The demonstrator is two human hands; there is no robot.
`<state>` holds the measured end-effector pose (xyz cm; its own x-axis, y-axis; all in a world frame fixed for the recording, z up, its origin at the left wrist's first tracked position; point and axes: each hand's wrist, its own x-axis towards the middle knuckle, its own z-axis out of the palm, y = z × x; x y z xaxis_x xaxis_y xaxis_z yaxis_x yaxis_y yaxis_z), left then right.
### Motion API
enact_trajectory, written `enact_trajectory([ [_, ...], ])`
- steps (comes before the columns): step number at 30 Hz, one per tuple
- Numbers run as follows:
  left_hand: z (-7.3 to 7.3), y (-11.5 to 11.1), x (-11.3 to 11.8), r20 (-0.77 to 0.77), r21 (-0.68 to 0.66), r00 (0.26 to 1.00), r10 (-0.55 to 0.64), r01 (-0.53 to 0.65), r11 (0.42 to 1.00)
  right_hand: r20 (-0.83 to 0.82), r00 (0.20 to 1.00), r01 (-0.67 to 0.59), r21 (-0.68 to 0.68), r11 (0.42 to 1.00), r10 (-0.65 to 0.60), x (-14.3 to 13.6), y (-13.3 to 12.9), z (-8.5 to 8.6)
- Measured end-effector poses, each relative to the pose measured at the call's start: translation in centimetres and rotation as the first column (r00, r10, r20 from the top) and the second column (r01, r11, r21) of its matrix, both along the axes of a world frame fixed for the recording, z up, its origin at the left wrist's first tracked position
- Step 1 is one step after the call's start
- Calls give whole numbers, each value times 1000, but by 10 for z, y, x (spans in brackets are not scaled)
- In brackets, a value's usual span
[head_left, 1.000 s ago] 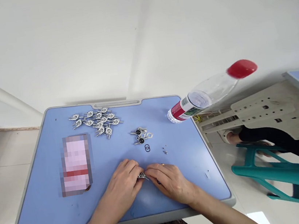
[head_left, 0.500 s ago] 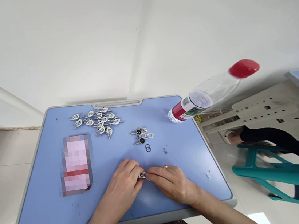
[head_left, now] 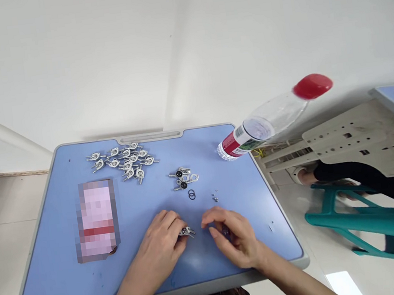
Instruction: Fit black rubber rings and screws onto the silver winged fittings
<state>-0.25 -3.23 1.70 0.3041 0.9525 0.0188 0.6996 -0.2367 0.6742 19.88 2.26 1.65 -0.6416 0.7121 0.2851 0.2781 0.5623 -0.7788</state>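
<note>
My left hand (head_left: 163, 236) is closed on a small silver metal part (head_left: 186, 231), which sticks out past the fingertips near the table's front edge. To its right, my right hand (head_left: 234, 237) is apart from that part, its thumb and fingers curved with a gap between them; something small and dark shows in the palm, too hidden to name. Beyond the hands lie silver parts with black round pieces (head_left: 181, 179), two black rings (head_left: 191, 194) and several tiny metal pieces (head_left: 215, 198). A cluster of similar silver parts (head_left: 129, 161) lies at the back left.
On the blue table (head_left: 146, 289), a pixelated phone-like object (head_left: 97, 218) lies at the left. A red-capped bottle (head_left: 242, 136) stands at the back right. Beyond the right edge are a teal stool (head_left: 359, 223) and a seated person's dark-clothed leg (head_left: 364, 178).
My right hand has moved right, away from the metal part, and its fingers have parted. My left hand still holds the part. The view has shifted slightly.
</note>
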Motion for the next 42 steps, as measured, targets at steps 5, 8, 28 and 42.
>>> enact_trajectory([
  [5,-1,0,0,10,15,1000,4,-4,1000,-82,990,92,-272,958,-119,5,3,-2],
  [8,-1,1,-1,13,13,1000,-2,1,1000,-142,983,60,-334,940,-113,2,2,-9],
  [28,7,4,-7,50,12,999,18,-18,1000,-375,921,-89,-467,880,-106,-44,46,28],
  [42,1,6,-10,71,7,997,13,-14,1000,-336,928,-299,-410,862,162,-33,40,20],
])
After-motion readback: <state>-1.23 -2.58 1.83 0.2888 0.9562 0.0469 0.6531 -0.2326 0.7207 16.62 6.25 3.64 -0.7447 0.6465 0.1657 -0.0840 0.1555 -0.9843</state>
